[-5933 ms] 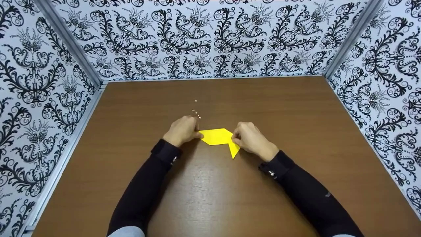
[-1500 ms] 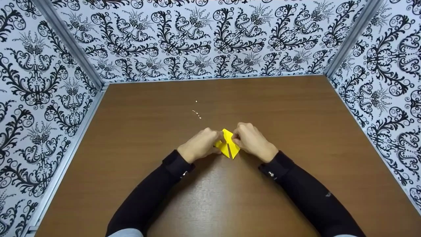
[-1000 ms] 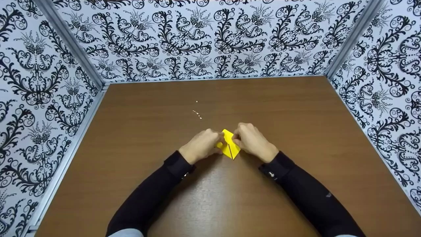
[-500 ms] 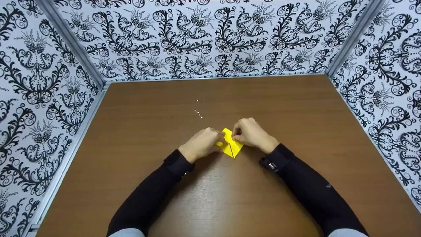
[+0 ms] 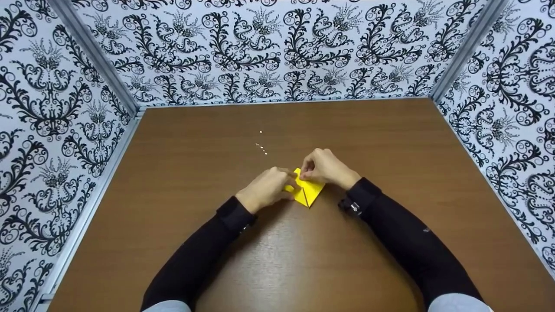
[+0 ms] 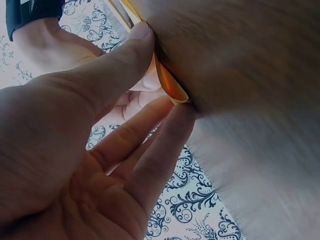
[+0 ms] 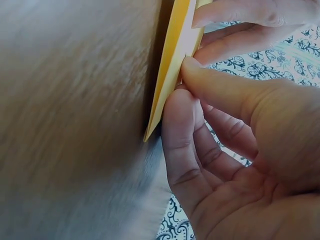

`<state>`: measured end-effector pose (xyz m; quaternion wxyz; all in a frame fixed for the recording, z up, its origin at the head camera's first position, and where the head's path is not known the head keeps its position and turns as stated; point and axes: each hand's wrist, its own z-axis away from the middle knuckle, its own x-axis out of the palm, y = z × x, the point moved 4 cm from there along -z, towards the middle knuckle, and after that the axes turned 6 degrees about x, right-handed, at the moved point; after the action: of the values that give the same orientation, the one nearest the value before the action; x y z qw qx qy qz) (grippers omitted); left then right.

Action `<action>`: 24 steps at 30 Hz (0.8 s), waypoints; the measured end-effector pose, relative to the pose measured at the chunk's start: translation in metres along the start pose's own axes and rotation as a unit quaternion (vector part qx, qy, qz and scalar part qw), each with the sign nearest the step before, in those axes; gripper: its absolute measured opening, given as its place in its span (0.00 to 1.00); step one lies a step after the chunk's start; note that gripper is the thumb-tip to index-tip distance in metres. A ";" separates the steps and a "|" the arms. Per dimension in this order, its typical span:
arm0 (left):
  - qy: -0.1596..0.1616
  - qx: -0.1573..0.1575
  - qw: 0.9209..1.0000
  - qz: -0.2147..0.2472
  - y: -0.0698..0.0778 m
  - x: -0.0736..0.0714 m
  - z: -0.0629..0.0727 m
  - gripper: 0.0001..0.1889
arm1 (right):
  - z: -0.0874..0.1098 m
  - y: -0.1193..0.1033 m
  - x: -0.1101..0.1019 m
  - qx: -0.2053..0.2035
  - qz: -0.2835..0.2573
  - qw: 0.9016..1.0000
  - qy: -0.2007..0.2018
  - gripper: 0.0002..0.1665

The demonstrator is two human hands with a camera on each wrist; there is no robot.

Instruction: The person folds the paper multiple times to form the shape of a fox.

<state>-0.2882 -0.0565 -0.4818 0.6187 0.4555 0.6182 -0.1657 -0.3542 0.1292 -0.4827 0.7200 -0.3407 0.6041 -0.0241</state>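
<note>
A folded sheet of yellow paper (image 5: 313,193) lies on the table in the head view, two of its flaps meeting along a dark seam that runs down to the near corner. My left hand (image 5: 268,186) holds its left side; in the left wrist view the thumb sits on top and the fingertips touch a curled, unflattened edge of the paper (image 6: 172,86). At the upper right part, my right hand (image 5: 330,168) has thumb and forefinger together at the paper. The right wrist view shows these fingertips against the layered paper (image 7: 167,75). Both hands cover parts of it.
The brown wooden table (image 5: 208,134) has several tiny white specks (image 5: 262,149) beyond the hands. Patterned black-and-white panels (image 5: 277,52) on grey metal posts enclose it at the back and both sides.
The left hand has brought the left part of the paper inward to the right, so the flaps now meet at a seam. Lately the right hand has slid up and slightly left along the paper.
</note>
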 end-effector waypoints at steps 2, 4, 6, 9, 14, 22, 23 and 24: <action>0.001 -0.002 1.000 0.001 0.001 0.000 0.000 0.12 | 0.000 0.000 0.000 0.007 0.000 1.000 0.000 0.05; 0.002 -0.003 1.000 0.000 0.001 -0.001 0.000 0.12 | 0.000 0.000 -0.001 0.012 -0.002 1.000 0.002 0.06; 0.004 -0.003 1.000 -0.004 0.002 -0.001 0.000 0.12 | 0.000 0.000 -0.002 0.014 -0.001 1.000 0.004 0.07; 0.006 -0.004 1.000 -0.003 0.003 -0.001 0.001 0.13 | -0.001 -0.001 -0.002 0.013 0.001 1.000 0.006 0.07; 0.006 -0.006 1.000 0.015 0.002 -0.001 0.001 0.13 | -0.001 -0.003 -0.004 0.022 0.005 1.000 0.003 0.06; 0.005 0.007 0.999 0.036 -0.003 -0.001 0.001 0.16 | 0.002 -0.004 -0.003 0.044 -0.007 0.999 -0.011 0.07; 0.006 0.010 0.999 0.038 -0.004 -0.002 0.001 0.16 | 0.002 -0.004 -0.002 0.043 -0.007 0.999 -0.010 0.07; 0.008 0.013 0.999 0.041 -0.005 -0.002 0.002 0.17 | 0.001 -0.004 -0.001 0.041 -0.008 0.999 -0.010 0.07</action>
<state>-0.2916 -0.0617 -0.4819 0.6138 0.4897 0.6020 -0.1447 -0.3517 0.1273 -0.4793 0.7392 -0.3158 0.5927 -0.0517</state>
